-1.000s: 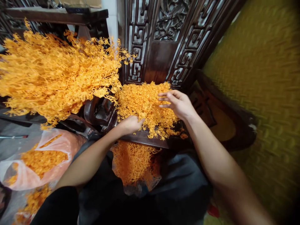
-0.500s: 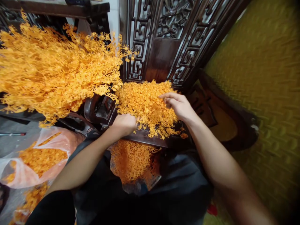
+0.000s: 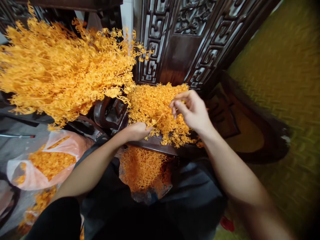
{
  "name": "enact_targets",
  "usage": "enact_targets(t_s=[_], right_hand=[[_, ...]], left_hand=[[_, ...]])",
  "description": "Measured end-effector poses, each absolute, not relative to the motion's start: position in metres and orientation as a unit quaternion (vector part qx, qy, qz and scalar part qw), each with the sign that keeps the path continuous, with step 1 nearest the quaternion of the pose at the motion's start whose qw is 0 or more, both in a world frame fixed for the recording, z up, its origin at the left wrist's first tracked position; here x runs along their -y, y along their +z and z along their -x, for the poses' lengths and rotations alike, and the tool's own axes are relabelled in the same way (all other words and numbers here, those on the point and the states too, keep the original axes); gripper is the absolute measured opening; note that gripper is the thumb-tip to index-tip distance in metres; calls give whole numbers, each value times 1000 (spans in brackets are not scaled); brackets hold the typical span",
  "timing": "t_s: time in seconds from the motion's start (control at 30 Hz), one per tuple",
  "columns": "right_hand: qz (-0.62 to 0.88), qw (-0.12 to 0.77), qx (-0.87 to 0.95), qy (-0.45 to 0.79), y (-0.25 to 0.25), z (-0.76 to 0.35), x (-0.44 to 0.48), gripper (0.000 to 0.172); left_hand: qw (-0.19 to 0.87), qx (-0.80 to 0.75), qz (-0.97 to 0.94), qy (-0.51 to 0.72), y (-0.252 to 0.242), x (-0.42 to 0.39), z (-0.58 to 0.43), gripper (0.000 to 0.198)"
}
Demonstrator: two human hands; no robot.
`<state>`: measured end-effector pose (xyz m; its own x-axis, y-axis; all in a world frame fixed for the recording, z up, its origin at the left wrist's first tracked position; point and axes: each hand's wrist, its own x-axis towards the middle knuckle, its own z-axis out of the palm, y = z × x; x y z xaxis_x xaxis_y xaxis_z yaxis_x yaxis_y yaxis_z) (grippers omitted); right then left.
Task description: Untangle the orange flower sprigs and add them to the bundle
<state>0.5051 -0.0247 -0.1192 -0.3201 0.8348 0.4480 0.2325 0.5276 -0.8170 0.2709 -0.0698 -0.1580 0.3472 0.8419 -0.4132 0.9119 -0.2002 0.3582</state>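
Observation:
Small orange plastic-looking pieces [image 3: 150, 100] are heaped on a dark carved wooden seat in front of me. My left hand [image 3: 139, 131], at the heap's near left edge, is closed on a thin orange stem that points up and right over the pile. Above the heap's right side is my right hand [image 3: 188, 108], its fingers curled but apart, with nothing visible between them. A large bundle of orange branching stems [image 3: 67, 73] lies to the left. Below the seat edge, between my knees, more orange stems [image 3: 142, 168] fill a clear bag.
An open pinkish plastic bag [image 3: 32, 176] with orange pieces rests on the grey floor at left, more loose pieces below it. The carved chair back [image 3: 178, 53] rises behind the heap. A yellow-green textured surface [image 3: 282, 83] covers the right side.
The view has shifted slightly. My right hand has lifted and its pointing fingers have curled. The stem at my left hand now shows more clearly, and that hand has turned a little.

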Motion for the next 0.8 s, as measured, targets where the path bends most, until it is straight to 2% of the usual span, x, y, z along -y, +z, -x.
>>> enact_targets(t_s=[0.1,0.17,0.23,0.33,0.37,0.43,0.53,0.6,0.8], right_hand=[[279,319,876,228,-122,-482,51,30],[232,279,914,183,-124,-471,58,21],[241,366,884,161,-122,-470,56,18],[331,634,683,147,-106,-488,39,23],[349,693,611,156,-101,-496,31,24],[367,722,546,214,-99,-513,14,26],[418,615,571,348,-117,-526,-5,36],[449,548,578,406,-132,-523,-7,46],[424,424,686,413,-130,-497,28,60]], left_hand=[[295,-551,-777,-67,-161,65,-270,65],[302,-530,-789,-66,-160,64,-273,56],[305,-535,-786,-48,-158,65,-275,53],[331,-580,-744,-25,-154,69,-273,54],[359,-583,-728,-19,-153,71,-270,54],[443,-564,-697,-1,-150,76,-264,58],[556,-517,-650,16,-146,85,-257,64],[575,-508,-641,-2,-144,91,-256,68],[589,-514,-623,-25,-148,94,-257,70]])
